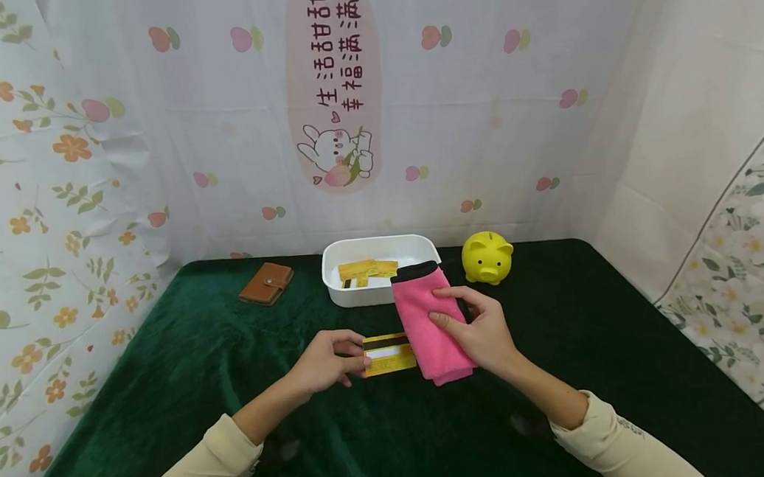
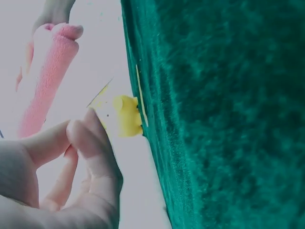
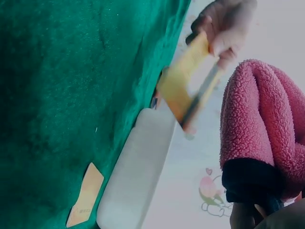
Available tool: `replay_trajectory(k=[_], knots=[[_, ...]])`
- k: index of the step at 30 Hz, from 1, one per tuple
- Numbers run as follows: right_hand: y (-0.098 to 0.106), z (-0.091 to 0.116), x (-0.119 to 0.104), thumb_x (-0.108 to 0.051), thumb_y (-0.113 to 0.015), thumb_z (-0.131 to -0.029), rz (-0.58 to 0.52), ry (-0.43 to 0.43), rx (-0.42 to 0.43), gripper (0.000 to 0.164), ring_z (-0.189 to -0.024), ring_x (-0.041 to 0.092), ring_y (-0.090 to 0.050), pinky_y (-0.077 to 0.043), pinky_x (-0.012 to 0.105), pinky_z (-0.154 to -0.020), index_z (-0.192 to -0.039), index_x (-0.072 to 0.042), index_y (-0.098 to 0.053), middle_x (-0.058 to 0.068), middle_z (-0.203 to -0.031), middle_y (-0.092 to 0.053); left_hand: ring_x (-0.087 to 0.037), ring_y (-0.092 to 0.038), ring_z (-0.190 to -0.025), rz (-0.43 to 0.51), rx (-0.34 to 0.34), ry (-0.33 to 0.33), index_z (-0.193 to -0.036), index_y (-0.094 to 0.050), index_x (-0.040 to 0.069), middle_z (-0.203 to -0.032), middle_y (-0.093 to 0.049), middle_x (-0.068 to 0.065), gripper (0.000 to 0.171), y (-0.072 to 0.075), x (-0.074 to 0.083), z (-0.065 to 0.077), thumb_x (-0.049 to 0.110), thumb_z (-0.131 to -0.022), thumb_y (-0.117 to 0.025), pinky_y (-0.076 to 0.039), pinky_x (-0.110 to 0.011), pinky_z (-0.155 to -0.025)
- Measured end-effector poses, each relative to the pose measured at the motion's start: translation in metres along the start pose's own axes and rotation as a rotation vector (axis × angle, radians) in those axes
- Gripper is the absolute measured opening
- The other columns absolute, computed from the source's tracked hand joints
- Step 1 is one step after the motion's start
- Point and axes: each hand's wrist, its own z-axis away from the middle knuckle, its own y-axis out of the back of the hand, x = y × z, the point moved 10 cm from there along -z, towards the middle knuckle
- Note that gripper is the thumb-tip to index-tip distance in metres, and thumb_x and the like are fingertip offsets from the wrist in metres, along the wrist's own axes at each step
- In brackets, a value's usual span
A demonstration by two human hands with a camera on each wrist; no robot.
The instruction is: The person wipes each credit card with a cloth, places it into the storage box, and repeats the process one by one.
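My left hand (image 1: 326, 360) pinches a yellow bank-style card (image 1: 390, 356) with a black stripe and a white strip, between thumb and fingers. In the right wrist view that card (image 3: 188, 81) is blurred; in the left wrist view it shows nearly edge-on. My right hand (image 1: 488, 331) grips a folded pink towel (image 1: 428, 324) with black trim, its thumb across the front. Towel and card are held above the table, and the card's right end meets the towel's left edge in the head view. Fleecy folds of the towel (image 3: 248, 119) show in the right wrist view.
A white tray (image 1: 386, 295) with several yellow cards (image 1: 367, 269) stands at the back. Left of it lies a brown wallet (image 1: 266, 283); right of it sits a yellow piggy bank (image 1: 487, 258). One flat yellowish piece (image 3: 86, 198) lies on the green cloth (image 3: 57, 95).
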Motion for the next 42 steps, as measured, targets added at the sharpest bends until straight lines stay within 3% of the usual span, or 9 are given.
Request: replay_trajectory(k=[5,14,22,29,36,42], knots=[[-0.002,-0.002,-0.002,0.000,-0.073,-0.088,0.007,0.000,0.014,0.031,-0.082,0.021,-0.065,-0.058,0.031,-0.067,-0.118,-0.002,-0.067,0.018,-0.115,-0.063,-0.028,-0.069,-0.084,0.045,0.092,0.008,-0.121,-0.063,0.000,-0.104,-0.071,-0.011,0.033,0.008,0.004,-0.007,0.014,-0.093,-0.071,-0.051,-0.029,-0.057],[-0.009,-0.004,-0.005,-0.002,-0.074,-0.087,-0.002,-0.006,0.037,0.030,-0.079,0.021,-0.066,-0.058,0.030,-0.066,-0.117,-0.003,-0.069,0.017,-0.113,-0.065,-0.018,-0.068,-0.084,0.205,0.165,-0.025,-0.124,-0.060,0.000,-0.111,-0.071,-0.013,0.033,0.009,0.012,-0.019,0.014,-0.096,-0.067,-0.050,-0.027,-0.061],[-0.013,-0.006,-0.006,-0.002,-0.074,-0.088,-0.003,-0.005,0.036,0.031,-0.081,0.023,-0.065,-0.057,0.029,-0.068,-0.118,-0.003,-0.068,0.018,-0.113,-0.065,-0.013,-0.066,-0.082,0.357,0.128,-0.097,-0.127,-0.056,-0.006,-0.106,-0.070,-0.009,0.033,0.003,0.024,-0.026,0.009,-0.098,-0.063,-0.049,-0.022,-0.059],[-0.018,-0.007,-0.008,-0.001,-0.073,-0.088,-0.018,0.014,0.031,0.031,-0.091,0.026,-0.063,-0.057,0.029,-0.073,-0.118,-0.003,-0.068,0.016,-0.117,-0.064,-0.014,-0.065,-0.082,0.426,0.130,-0.154,-0.122,-0.060,-0.004,-0.099,-0.072,-0.001,0.027,0.003,0.034,-0.027,0.008,-0.098,-0.061,-0.051,-0.024,-0.061],[-0.024,-0.010,-0.011,0.003,-0.072,-0.088,-0.010,-0.008,0.023,0.031,-0.086,0.021,-0.063,-0.057,0.028,-0.071,-0.118,-0.001,-0.067,0.017,-0.116,-0.064,-0.016,-0.069,-0.086,0.507,0.088,-0.184,-0.122,-0.061,0.000,-0.100,-0.072,-0.001,0.023,0.001,0.039,-0.026,0.007,-0.100,-0.058,-0.054,-0.024,-0.063],[-0.027,-0.010,-0.044,0.009,-0.071,-0.085,0.042,0.068,0.028,0.029,-0.088,0.021,-0.063,-0.056,0.027,-0.071,-0.113,0.007,-0.067,0.023,-0.112,-0.067,-0.014,-0.068,-0.083,0.526,0.124,-0.222,-0.118,-0.063,0.001,-0.098,-0.071,0.000,0.020,0.004,0.042,-0.025,0.002,-0.099,-0.058,-0.053,-0.024,-0.061]])
